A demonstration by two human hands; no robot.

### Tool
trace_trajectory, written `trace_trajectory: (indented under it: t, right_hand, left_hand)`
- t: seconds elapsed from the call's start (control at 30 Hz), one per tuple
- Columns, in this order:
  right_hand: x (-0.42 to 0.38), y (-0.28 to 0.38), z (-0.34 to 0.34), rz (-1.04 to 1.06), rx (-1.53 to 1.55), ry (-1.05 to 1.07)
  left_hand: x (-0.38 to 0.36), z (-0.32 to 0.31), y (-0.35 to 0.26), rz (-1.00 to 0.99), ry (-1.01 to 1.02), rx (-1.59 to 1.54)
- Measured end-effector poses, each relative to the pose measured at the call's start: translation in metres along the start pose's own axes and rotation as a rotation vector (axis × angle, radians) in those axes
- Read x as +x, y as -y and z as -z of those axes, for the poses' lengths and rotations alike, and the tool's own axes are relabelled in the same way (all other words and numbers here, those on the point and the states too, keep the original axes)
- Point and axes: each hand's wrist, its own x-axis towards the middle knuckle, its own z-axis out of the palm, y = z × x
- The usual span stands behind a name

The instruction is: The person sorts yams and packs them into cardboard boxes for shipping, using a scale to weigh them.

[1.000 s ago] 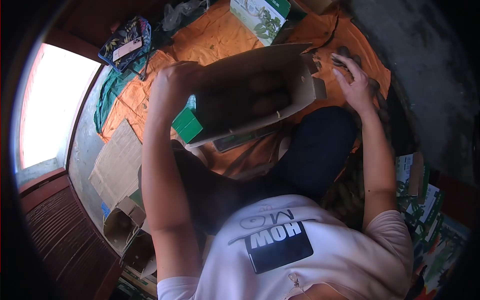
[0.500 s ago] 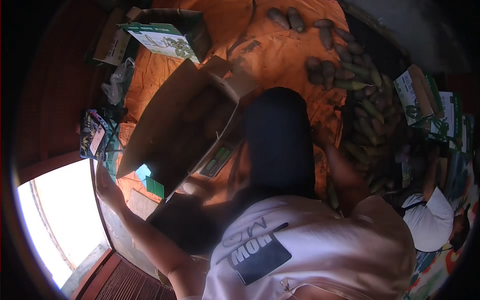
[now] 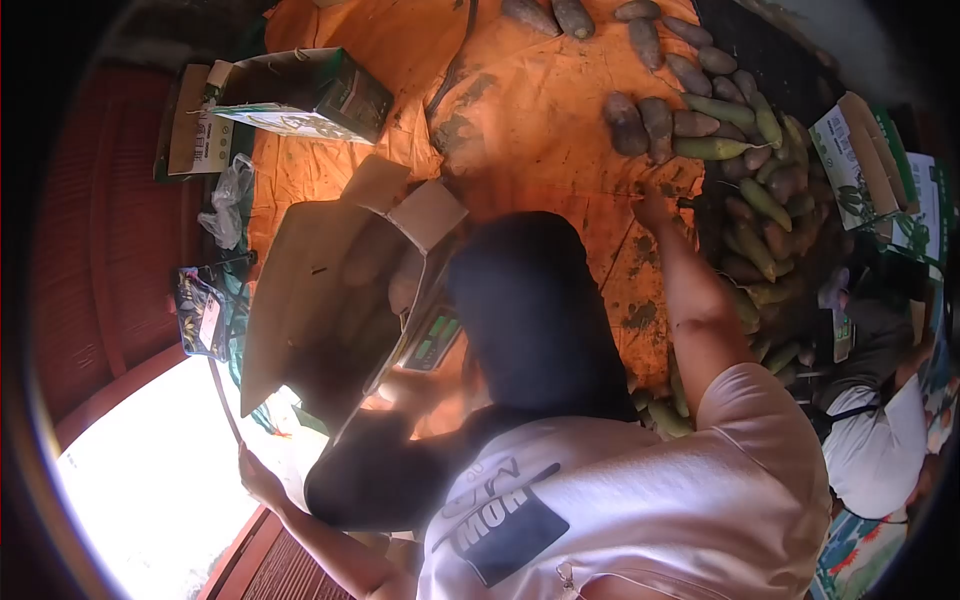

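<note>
My left hand (image 3: 262,478) is out to the side by the bright opening, its fingers loosely stretched and nothing visible in them. My right hand (image 3: 655,208) reaches forward, low over the orange tarp (image 3: 560,170). It is nearest to several large brown, elongated tubers (image 3: 657,130); its small, dim fingers do not show whether they grip anything. In front of me a big open cardboard box (image 3: 290,270) holds brown tubers (image 3: 405,280), partly in shadow. Beside the box, a scale with a lit green display (image 3: 437,335) is partly hidden near my knee.
Long green and brown produce (image 3: 765,205) lies heaped at the right. Cartons stand at the upper left (image 3: 300,100) and at the right (image 3: 850,160). A plastic bag (image 3: 230,205) and a phone (image 3: 210,325) are at the left. Another person (image 3: 875,450) sits at the lower right.
My left hand has moved down and slightly right in the view. My right hand has swung forward, away from my body, over the tarp. The camera view has shifted too.
</note>
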Motion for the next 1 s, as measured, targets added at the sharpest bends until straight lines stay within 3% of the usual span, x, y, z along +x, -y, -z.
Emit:
trace_trajectory:
  t: [0.17,0.3,0.4,0.5,0.6,0.7,0.8,0.9,1.0]
  right_hand:
    - [0.048,0.042,0.042,-0.081,-0.042,-0.048]
    - [0.087,0.054,0.037,-0.063,-0.233,-0.096]
    - [0.103,0.059,0.019,-0.134,-0.207,-0.142]
    - [0.077,0.073,0.001,-0.080,-0.209,-0.239]
    - [0.061,0.060,-0.018,0.231,-0.447,-0.317]
    - [0.054,0.059,-0.009,0.319,-0.048,-0.283]
    - [0.063,0.078,-0.010,0.119,-0.018,-0.503]
    - [0.085,0.093,-0.016,-0.083,-0.086,-0.360]
    - [0.101,0.104,-0.033,-0.134,-0.040,-0.209]
  left_hand:
    - [-0.020,-0.021,0.027,0.061,0.128,-0.040]
    - [-0.023,-0.017,0.026,0.054,0.131,0.027]
    - [-0.028,-0.014,0.020,0.048,0.157,0.071]
    - [-0.027,-0.011,0.018,0.033,0.169,0.099]
    - [-0.020,-0.016,0.014,0.025,0.186,0.139]
    - [-0.014,-0.018,0.007,0.020,0.190,0.092]
    - [-0.012,-0.017,0.000,0.047,0.200,0.099]
    - [-0.012,-0.018,0.003,0.057,0.217,0.088]
    - [-0.015,-0.018,0.001,0.062,0.199,0.094]
